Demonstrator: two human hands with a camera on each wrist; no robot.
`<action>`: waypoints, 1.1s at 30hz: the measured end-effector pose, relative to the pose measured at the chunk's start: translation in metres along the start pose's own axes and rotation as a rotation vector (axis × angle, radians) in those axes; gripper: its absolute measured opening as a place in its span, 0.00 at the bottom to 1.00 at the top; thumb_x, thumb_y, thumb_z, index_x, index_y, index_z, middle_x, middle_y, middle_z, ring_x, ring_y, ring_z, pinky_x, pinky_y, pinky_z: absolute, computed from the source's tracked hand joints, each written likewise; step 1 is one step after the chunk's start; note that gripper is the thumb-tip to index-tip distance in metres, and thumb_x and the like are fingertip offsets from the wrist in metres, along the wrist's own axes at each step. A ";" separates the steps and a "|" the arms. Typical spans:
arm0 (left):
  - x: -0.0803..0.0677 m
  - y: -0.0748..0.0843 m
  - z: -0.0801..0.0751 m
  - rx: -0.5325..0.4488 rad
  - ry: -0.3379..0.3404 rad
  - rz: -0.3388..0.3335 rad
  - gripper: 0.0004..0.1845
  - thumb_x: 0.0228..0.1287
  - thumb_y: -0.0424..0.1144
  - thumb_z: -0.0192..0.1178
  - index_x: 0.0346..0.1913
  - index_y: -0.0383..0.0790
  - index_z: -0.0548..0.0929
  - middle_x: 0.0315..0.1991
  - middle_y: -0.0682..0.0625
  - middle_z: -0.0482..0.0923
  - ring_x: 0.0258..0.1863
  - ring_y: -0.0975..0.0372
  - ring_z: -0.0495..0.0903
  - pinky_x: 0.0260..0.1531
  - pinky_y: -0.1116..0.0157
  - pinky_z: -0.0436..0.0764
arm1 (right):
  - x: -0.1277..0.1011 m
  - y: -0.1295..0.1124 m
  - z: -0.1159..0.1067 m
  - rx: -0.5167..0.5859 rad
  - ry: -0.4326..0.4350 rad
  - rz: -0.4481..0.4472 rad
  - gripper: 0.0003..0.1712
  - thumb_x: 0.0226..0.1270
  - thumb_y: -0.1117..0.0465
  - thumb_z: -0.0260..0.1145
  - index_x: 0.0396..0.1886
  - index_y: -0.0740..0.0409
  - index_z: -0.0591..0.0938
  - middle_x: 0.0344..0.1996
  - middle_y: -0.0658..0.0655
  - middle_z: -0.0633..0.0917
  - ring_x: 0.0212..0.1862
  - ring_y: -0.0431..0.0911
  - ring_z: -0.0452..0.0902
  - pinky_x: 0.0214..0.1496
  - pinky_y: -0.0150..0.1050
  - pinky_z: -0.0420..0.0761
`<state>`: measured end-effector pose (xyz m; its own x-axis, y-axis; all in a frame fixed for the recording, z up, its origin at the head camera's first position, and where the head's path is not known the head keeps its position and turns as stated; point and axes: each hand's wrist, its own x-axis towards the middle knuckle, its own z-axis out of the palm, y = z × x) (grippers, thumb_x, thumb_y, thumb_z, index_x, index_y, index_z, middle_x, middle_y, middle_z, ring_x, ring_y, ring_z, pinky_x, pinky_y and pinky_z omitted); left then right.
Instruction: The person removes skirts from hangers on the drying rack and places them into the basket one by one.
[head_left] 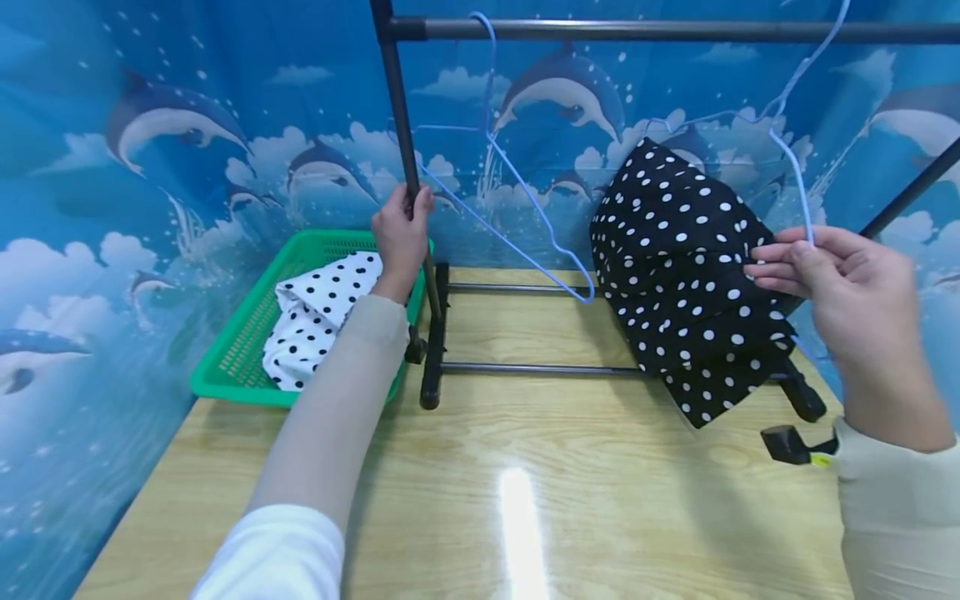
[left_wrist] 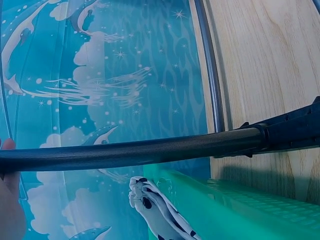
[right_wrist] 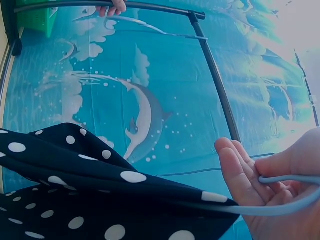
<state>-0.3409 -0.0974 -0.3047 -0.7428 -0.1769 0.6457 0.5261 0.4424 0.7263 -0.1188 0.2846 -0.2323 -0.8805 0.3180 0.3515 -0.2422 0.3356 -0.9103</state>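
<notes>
Black cloth (right_wrist: pixel 100 197) hangs beside the right hand (head_left: pixel 855 287) pinching its hanger (right_wrist: pixel 272 210).

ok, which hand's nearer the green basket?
Left: the left hand grips the rack post beside the green basket; the right hand is off to the right, pinching a hanger.

Blue dolphin-print curtain (head_left: pixel 300 104) behind wooden table (head_left: pixel 615 492)

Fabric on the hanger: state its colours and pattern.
Black with white dots; the fabric shows best in the head view.
</notes>
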 end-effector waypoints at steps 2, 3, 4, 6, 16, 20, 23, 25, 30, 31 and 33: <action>0.000 0.000 0.000 -0.004 0.002 0.004 0.17 0.74 0.47 0.51 0.47 0.36 0.82 0.39 0.47 0.86 0.36 0.61 0.84 0.31 0.68 0.78 | -0.001 0.000 0.003 -0.008 -0.006 0.000 0.17 0.71 0.55 0.55 0.52 0.60 0.76 0.39 0.50 0.85 0.38 0.37 0.85 0.41 0.25 0.79; 0.000 0.000 0.000 -0.005 0.001 0.003 0.17 0.74 0.47 0.51 0.47 0.36 0.82 0.40 0.47 0.86 0.36 0.61 0.84 0.32 0.68 0.78 | -0.001 0.000 0.004 -0.003 -0.012 0.001 0.17 0.71 0.55 0.55 0.52 0.61 0.77 0.39 0.50 0.85 0.38 0.37 0.85 0.41 0.25 0.79; 0.000 -0.001 0.000 -0.005 0.001 0.007 0.17 0.74 0.47 0.51 0.47 0.36 0.82 0.40 0.47 0.86 0.36 0.61 0.84 0.32 0.68 0.78 | -0.001 0.000 0.005 -0.004 -0.018 0.002 0.17 0.71 0.55 0.55 0.52 0.61 0.77 0.39 0.50 0.85 0.38 0.37 0.85 0.41 0.25 0.79; 0.000 0.000 0.000 -0.009 -0.001 0.012 0.17 0.74 0.47 0.51 0.48 0.36 0.82 0.40 0.47 0.86 0.38 0.60 0.85 0.34 0.68 0.79 | -0.002 0.000 0.008 0.024 -0.032 0.006 0.16 0.71 0.55 0.55 0.51 0.61 0.77 0.39 0.51 0.85 0.38 0.38 0.86 0.41 0.26 0.79; 0.000 0.002 0.000 -0.014 -0.006 0.010 0.15 0.74 0.45 0.52 0.48 0.36 0.81 0.41 0.47 0.86 0.41 0.62 0.86 0.42 0.71 0.81 | -0.003 -0.002 0.019 0.129 -0.082 0.018 0.15 0.71 0.58 0.57 0.50 0.63 0.77 0.37 0.54 0.86 0.37 0.40 0.86 0.40 0.29 0.80; 0.000 0.001 0.000 -0.014 -0.003 0.018 0.15 0.74 0.44 0.53 0.48 0.36 0.81 0.41 0.46 0.86 0.41 0.62 0.86 0.42 0.71 0.81 | -0.004 -0.002 0.023 0.170 -0.101 0.015 0.16 0.71 0.58 0.58 0.50 0.65 0.77 0.37 0.55 0.86 0.37 0.41 0.86 0.41 0.29 0.81; 0.001 0.000 -0.001 -0.017 0.000 0.022 0.15 0.74 0.44 0.53 0.48 0.35 0.81 0.41 0.46 0.86 0.41 0.62 0.86 0.43 0.71 0.81 | -0.004 -0.001 0.027 0.167 -0.100 -0.006 0.16 0.71 0.58 0.58 0.50 0.65 0.77 0.37 0.56 0.86 0.37 0.42 0.86 0.41 0.30 0.81; 0.001 0.000 -0.001 -0.021 0.000 0.021 0.15 0.74 0.44 0.53 0.48 0.35 0.81 0.41 0.46 0.86 0.40 0.62 0.86 0.43 0.71 0.81 | -0.004 -0.001 0.029 0.182 -0.103 -0.028 0.16 0.71 0.59 0.58 0.50 0.66 0.77 0.37 0.57 0.86 0.37 0.43 0.86 0.41 0.31 0.81; 0.001 -0.001 -0.001 -0.021 -0.001 0.008 0.15 0.74 0.44 0.53 0.48 0.36 0.81 0.42 0.47 0.86 0.41 0.62 0.86 0.43 0.71 0.81 | -0.004 0.000 0.033 0.205 -0.119 -0.040 0.15 0.72 0.59 0.58 0.49 0.67 0.77 0.36 0.57 0.86 0.37 0.43 0.86 0.41 0.31 0.81; 0.001 -0.001 -0.001 -0.022 -0.002 0.005 0.15 0.74 0.44 0.53 0.48 0.36 0.81 0.42 0.47 0.86 0.41 0.62 0.86 0.43 0.72 0.80 | -0.004 0.000 0.033 0.207 -0.119 -0.040 0.15 0.72 0.59 0.58 0.49 0.67 0.77 0.36 0.57 0.86 0.37 0.43 0.86 0.41 0.32 0.81; 0.001 -0.001 -0.001 -0.026 -0.001 0.001 0.14 0.74 0.43 0.53 0.48 0.36 0.81 0.42 0.47 0.86 0.41 0.62 0.85 0.44 0.72 0.80 | -0.004 0.000 0.034 0.212 -0.124 -0.037 0.15 0.72 0.59 0.58 0.49 0.67 0.77 0.36 0.57 0.86 0.37 0.43 0.86 0.41 0.32 0.81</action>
<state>-0.3415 -0.0988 -0.3044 -0.7424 -0.1753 0.6465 0.5377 0.4197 0.7313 -0.1296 0.2528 -0.2410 -0.9094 0.1933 0.3683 -0.3443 0.1469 -0.9273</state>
